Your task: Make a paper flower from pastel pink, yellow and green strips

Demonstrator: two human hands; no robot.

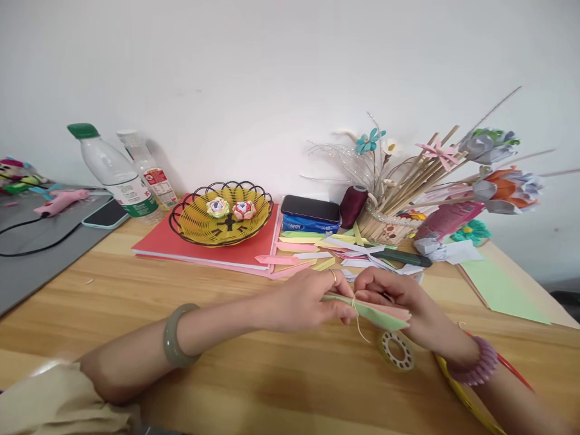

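A bundle of folded green and pink paper [385,315] is held above the table, with a thin pale string [360,323] round it and one end hanging down. My left hand [312,302] pinches the bundle's left end between thumb and fingers. On the other side of the string, my right hand [399,296] has its fingers curled at the bundle; its fingertips are partly hidden, and they seem to be at the string. Just below the right hand is a round spool with holes [397,351].
Behind my hands lie paper strips [312,248], a dark green cutter [401,258] and a phone [310,209] on a blue pack. A yellow basket [190,223] rests on red paper [154,241]. Bottles [131,193] stand left; a flower holder [389,228] and green paper [507,290] are right.
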